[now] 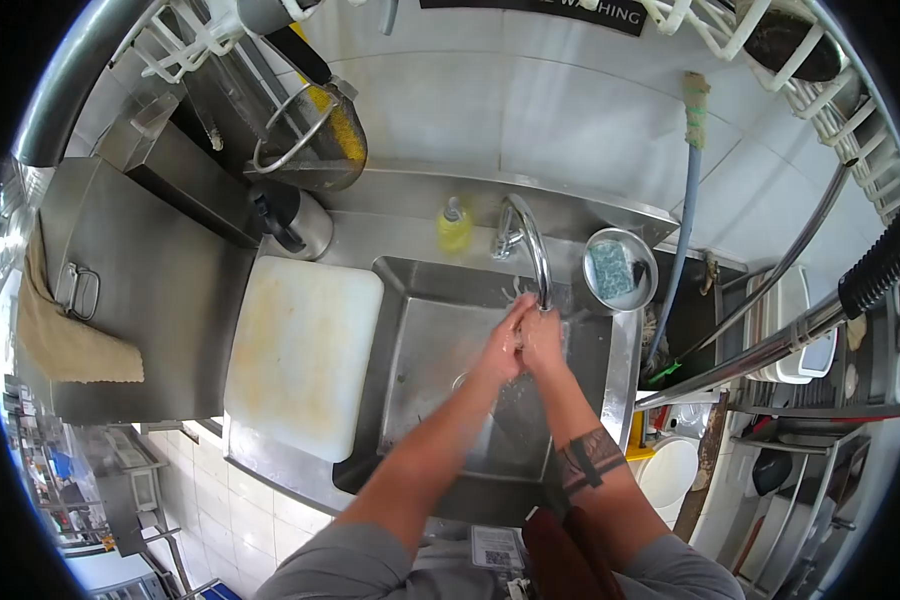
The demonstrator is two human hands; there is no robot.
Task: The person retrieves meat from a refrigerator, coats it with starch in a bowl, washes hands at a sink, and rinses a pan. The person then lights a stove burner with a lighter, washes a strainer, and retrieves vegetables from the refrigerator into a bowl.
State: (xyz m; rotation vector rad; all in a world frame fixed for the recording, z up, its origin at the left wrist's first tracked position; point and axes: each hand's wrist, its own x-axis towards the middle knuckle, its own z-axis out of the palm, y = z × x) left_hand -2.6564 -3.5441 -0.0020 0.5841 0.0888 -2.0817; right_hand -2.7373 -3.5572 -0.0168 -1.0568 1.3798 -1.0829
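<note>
We read "WASHING" on the dark sign (580, 13) well beyond our fingers (542, 325); the tap (538, 245), smooth shiny metal, arched toward us from behind them, its long axis ending in a downward spout just over them; our left hand (504, 345) and right hand (543, 348) met above the sink (425, 365); whether they grasped anything, we could not tell.

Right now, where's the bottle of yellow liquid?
The bottle of yellow liquid stands on the sink's back ledge, upper centre of the head view, just left of the chrome faucet, with the steel jug farther left.
</note>
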